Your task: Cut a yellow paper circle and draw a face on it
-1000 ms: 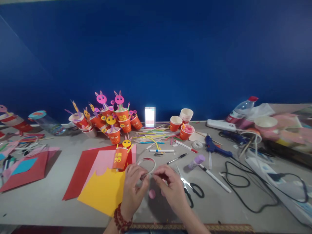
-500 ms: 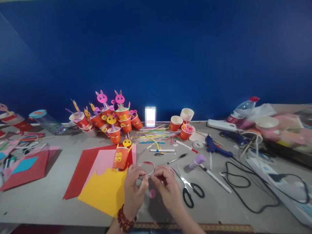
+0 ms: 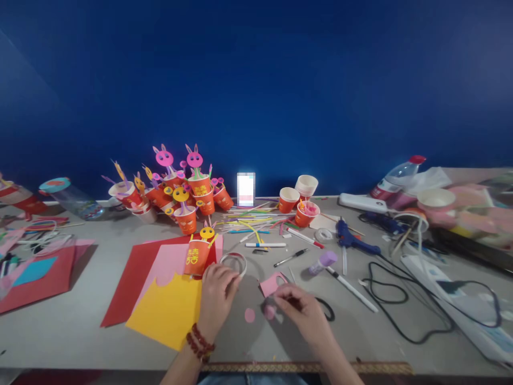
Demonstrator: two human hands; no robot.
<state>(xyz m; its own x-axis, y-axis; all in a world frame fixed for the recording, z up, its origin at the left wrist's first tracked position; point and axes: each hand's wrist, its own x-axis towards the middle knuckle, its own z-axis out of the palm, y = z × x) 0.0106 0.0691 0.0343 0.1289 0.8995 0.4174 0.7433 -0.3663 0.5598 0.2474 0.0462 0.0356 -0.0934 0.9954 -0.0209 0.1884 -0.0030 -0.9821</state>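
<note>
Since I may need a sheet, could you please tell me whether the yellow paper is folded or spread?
Spread: the yellow paper lies flat beside the left hand, with no fold visible.

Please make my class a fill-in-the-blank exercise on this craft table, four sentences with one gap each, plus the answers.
1. The ring held in the left hand is coloured ____.
2. The beaded bracelet goes around the ____ wrist.
3. The scissors are partly hidden behind the ____ hand.
4. The glue gun is coloured ____.

Missing words: white; left; right; blue.
</note>
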